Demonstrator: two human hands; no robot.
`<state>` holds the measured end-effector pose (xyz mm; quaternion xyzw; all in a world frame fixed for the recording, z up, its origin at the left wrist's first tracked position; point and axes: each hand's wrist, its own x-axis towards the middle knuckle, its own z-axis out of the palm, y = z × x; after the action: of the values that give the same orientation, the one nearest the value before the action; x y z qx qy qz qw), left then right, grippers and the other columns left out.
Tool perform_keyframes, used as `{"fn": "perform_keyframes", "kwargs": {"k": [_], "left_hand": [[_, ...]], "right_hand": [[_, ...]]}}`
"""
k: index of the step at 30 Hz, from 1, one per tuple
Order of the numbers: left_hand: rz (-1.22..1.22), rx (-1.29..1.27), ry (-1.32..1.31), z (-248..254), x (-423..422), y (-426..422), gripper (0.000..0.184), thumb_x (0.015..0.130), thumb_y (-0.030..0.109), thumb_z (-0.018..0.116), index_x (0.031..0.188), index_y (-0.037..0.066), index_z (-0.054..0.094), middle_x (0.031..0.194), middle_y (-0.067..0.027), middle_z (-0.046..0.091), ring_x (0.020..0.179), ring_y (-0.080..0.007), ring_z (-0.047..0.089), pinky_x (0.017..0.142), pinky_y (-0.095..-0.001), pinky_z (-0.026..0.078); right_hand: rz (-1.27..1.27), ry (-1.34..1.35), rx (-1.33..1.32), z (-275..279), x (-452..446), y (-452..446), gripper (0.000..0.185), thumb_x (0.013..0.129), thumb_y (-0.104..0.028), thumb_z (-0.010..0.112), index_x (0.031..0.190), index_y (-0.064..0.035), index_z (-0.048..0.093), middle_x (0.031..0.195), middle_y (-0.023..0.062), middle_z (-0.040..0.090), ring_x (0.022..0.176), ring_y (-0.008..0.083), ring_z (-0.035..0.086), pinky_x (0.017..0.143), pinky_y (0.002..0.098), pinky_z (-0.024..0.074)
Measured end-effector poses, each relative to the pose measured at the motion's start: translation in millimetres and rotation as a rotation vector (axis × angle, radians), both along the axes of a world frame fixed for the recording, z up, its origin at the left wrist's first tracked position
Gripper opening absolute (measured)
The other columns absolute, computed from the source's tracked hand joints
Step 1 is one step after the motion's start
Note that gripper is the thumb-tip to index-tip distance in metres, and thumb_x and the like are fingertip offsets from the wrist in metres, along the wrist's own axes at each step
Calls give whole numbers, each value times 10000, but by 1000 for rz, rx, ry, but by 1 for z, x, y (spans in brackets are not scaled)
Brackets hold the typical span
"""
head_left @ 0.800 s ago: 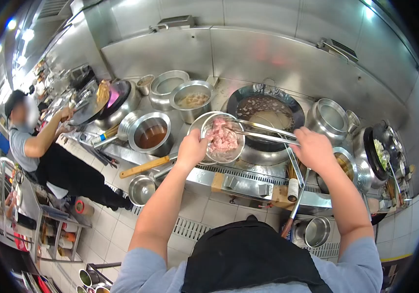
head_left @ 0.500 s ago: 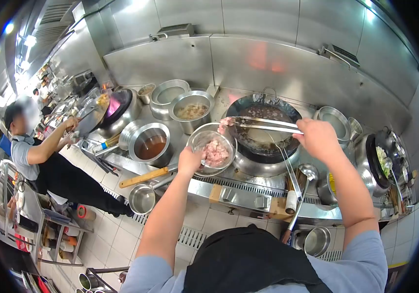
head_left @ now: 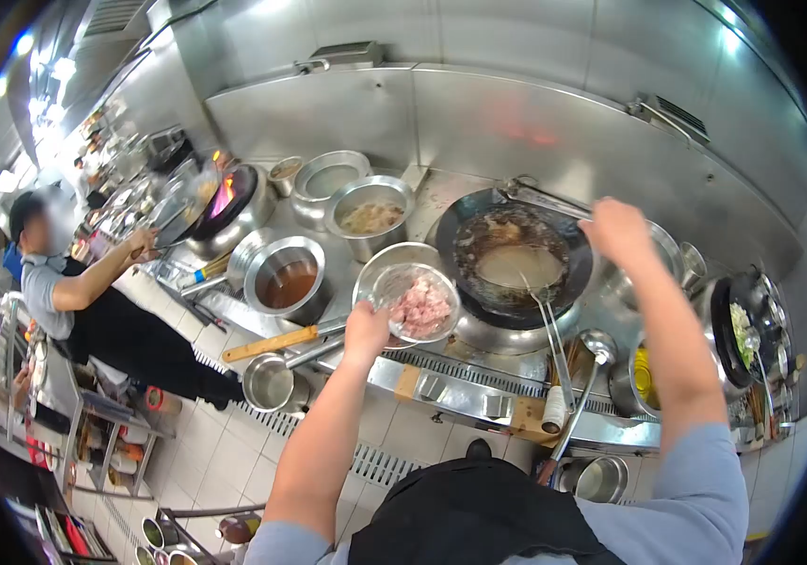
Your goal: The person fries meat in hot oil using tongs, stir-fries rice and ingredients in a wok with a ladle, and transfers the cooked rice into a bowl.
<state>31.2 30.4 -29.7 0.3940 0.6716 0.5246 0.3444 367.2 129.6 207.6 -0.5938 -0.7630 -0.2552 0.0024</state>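
Note:
My left hand (head_left: 367, 331) is closed on the near left rim of a clear bowl (head_left: 383, 285). Pink pieces of raw meat (head_left: 421, 309) lie in that bowl, which overlaps a round metal vessel behind it. My right hand (head_left: 618, 231) grips metal tongs (head_left: 559, 201), whose far ends reach the back rim of the dark wok (head_left: 573, 247). Whether the tongs hold anything is unclear. Cloudy liquid (head_left: 520, 267) sits in the wok, with brown residue on the wall behind it. A long-handled wire tool (head_left: 554, 348) leans into the wok from the front.
A ladle (head_left: 597, 350) lies right of the wire tool. Steel pots hold brown liquid (head_left: 289, 284) and pale contents (head_left: 371, 218). A small saucepan (head_left: 270, 382) projects over the front edge. Another wok (head_left: 741, 325) stands right. A co-worker (head_left: 93, 292) cooks over flame at left.
My right hand has moved up and right, taking the tongs from over the meat bowl and wok to the wok's back rim. The meat bowl stays in my left hand, slightly lower.

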Motion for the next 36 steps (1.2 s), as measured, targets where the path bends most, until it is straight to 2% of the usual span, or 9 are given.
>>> {"fn": "perform_keyframes", "kwargs": {"k": [2,4,6,9,17,21,26,33,36], "left_hand": [[44,16,217,10,-1,-2,195,817,148,554,786,-42,522,755,-224,613,705,-339,640,643,-417,492],[3,-65,114,40,6,-5,199,812,154,557,781,-39,521,765,-246,613,731,-376,632,677,-438,484],[-12,98,419,30,5,10,209,804,156,554,787,-48,510,775,-277,603,791,-439,604,736,-477,456],[-47,129,471,43,14,17,205,797,146,550,794,-54,508,775,-297,589,801,-466,588,728,-492,450],[27,31,292,-4,-11,43,208,796,118,535,862,-78,563,785,-267,635,680,-353,677,632,-423,538],[-6,-46,53,9,-5,27,227,810,127,557,891,-85,565,752,-222,643,559,-284,667,498,-376,530],[8,-18,211,11,-7,24,283,810,166,605,910,-96,566,725,-207,648,551,-268,661,505,-373,527],[-7,44,18,26,-1,23,153,825,88,532,766,-34,461,659,-172,580,577,-276,655,478,-374,516],[29,122,371,8,-8,39,144,802,106,548,763,-13,477,680,-215,585,614,-322,632,562,-422,501]], "right_hand": [[75,4,20,29,-6,-35,296,829,-312,644,910,-28,671,949,149,669,898,322,656,772,431,529],[333,51,-94,45,-16,-73,277,812,-288,661,916,-31,652,898,135,660,854,321,655,741,435,528],[405,-32,-99,31,-31,-86,251,810,-263,656,912,-33,645,890,131,653,838,309,657,726,420,529],[423,-218,-112,0,-49,-73,177,818,-196,622,903,-41,634,877,111,628,836,255,660,687,373,531],[321,-226,25,30,-40,-58,181,826,-233,608,880,-65,648,849,74,626,781,242,658,672,370,528],[88,-186,-127,-37,-29,18,206,851,-116,516,851,-55,712,911,143,695,857,295,684,733,393,543],[-151,18,-278,-80,-12,54,298,892,-255,534,964,-17,700,1005,169,682,941,326,665,815,434,523],[-49,-19,-127,7,-11,4,361,855,-345,618,966,-8,681,992,181,670,934,331,653,809,436,521],[180,33,-148,29,-32,-51,353,821,-334,663,945,-4,670,956,158,665,896,321,654,774,432,523]]}}
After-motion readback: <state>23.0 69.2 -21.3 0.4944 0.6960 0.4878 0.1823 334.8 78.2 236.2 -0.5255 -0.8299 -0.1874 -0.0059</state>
